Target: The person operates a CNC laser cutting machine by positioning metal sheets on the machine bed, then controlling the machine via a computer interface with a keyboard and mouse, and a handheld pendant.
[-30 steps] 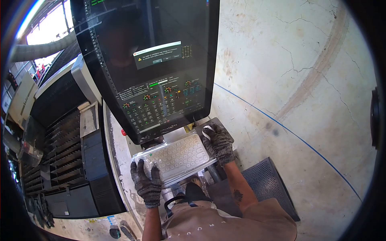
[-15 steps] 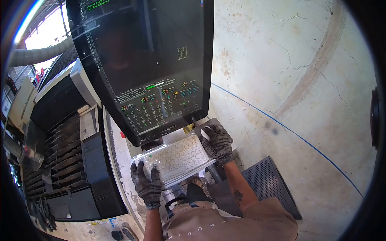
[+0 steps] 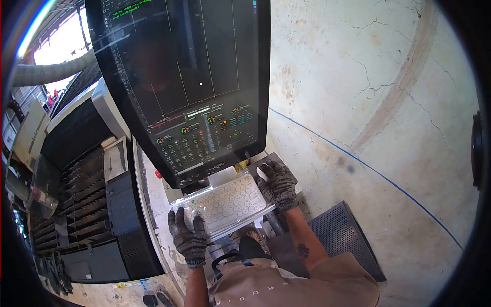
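Observation:
My left hand, in a grey-black knit glove, rests with fingers spread on the lower left corner of a white keyboard under clear plastic. My right hand, gloved the same way, is curled over a white mouse, mostly hidden beneath the palm. The mouse is on a dark pad to the right of the keyboard. Above both stands a large black monitor, showing drawn lines, a small white cursor dot and rows of icons and gauges.
At left is a machine bed with dark slats. A red button sits beside the monitor. On the right, a blue cable crosses the cracked concrete floor, with a perforated metal panel nearer me. A thick grey hose hangs upper left.
The small grid drawing on the screen now appears much larger, filling the upper display. A line of red text shows above the gauges. Both hands have stayed nearly in place.

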The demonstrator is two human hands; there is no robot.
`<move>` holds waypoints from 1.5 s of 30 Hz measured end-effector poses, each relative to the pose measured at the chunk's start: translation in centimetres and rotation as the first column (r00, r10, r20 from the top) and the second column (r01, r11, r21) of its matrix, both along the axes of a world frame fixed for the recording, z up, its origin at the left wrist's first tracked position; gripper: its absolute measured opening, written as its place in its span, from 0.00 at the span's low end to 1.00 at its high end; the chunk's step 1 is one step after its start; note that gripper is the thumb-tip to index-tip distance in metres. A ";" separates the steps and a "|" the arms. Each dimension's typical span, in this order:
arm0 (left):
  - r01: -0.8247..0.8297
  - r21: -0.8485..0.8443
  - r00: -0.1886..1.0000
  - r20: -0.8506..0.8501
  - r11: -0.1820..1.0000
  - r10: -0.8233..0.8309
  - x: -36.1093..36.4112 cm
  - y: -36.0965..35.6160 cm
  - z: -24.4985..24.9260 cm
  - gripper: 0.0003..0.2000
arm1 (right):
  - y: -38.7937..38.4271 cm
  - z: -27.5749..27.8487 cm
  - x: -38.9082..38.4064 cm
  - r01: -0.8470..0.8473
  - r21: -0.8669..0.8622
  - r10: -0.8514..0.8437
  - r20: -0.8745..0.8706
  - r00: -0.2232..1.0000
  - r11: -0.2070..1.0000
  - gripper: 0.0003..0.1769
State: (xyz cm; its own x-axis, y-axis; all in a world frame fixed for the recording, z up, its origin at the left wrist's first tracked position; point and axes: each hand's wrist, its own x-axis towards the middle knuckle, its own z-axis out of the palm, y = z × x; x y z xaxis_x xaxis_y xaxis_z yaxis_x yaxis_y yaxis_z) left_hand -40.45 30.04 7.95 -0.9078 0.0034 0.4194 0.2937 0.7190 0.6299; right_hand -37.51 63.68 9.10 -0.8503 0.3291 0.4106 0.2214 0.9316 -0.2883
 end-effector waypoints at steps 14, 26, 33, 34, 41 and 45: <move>0.001 0.006 1.000 0.005 1.000 -0.001 0.1 0.0 0.1 0.29 | 0.1 -0.4 0.1 0.016 -0.007 -0.015 0.021 1.000 1.000 0.30; -0.010 0.012 1.000 -0.006 1.000 0.011 -0.1 0.1 0.0 0.29 | 0.1 -0.3 0.2 0.005 0.048 -0.003 -0.033 0.999 0.999 0.27; -0.014 0.032 0.999 -0.049 0.999 0.016 0.1 0.2 -1.0 0.31 | 2.0 -4.8 -0.6 -0.089 -0.136 0.085 -0.030 0.996 0.987 0.31; -0.013 0.048 0.999 -0.051 0.999 0.015 0.3 0.1 -0.6 0.31 | 3.2 -8.7 -1.8 -0.043 0.023 0.045 -0.111 0.993 0.999 0.28; -0.054 0.520 0.994 -0.057 0.852 0.097 3.8 -2.9 -2.8 0.25 | -0.1 -1.2 1.0 -0.267 0.021 0.253 -0.405 0.878 0.963 0.23; -0.413 0.667 0.909 0.262 0.620 0.324 13.0 -5.4 -8.1 0.20 | 1.7 -2.8 -0.2 -0.367 0.077 0.364 -0.423 0.830 0.927 0.25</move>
State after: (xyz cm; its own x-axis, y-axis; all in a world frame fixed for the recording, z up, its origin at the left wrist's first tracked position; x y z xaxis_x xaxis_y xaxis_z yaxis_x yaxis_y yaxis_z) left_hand -27.40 24.66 -0.17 -0.8043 -0.5915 0.0568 0.0036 0.0907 0.9959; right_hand -37.75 65.38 6.33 -0.6540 0.0333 0.7557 -0.2790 0.9180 -0.2819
